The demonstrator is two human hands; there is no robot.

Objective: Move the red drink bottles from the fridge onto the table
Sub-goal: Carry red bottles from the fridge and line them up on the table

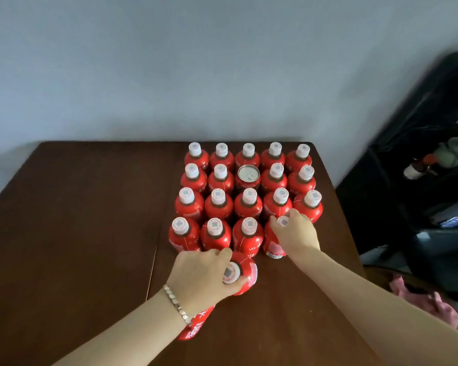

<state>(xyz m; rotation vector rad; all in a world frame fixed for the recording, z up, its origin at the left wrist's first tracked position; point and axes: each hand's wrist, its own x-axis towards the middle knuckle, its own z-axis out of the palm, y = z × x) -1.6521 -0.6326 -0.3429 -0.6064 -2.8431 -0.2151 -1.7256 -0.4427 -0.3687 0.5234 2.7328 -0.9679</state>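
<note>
The red drink bottles (pixel 248 207) are standing upright on the brown worktop (pixel 77 220). They are sitting close together in rows, toward 1 o'clock from the middle of the worktop. Each one is wearing a white cap. A red can (pixel 248 176) with a shiny top is sitting among them, in the middle of the second row from the back.

The left hand (pixel 201 273) is curling its fingers round the cap and neck of the front bottle (pixel 245 270). This bottle is at 6 o'clock of the group, just in front of the nearest row. I cannot tell if it is resting on the worktop or hanging just above it.

The right hand (pixel 298 235) is pinching the cap of the end bottle (pixel 271 243). That one is standing at the 3 o'clock end of the nearest row.

A silver bracelet (pixel 176 305) is hanging on the left wrist. A red thing with white letters (pixel 196 326) is peeking out under that wrist, and I cannot tell what it is.

A pink cloth (pixel 428 299) is lying off the worktop at 4 o'clock.
</note>
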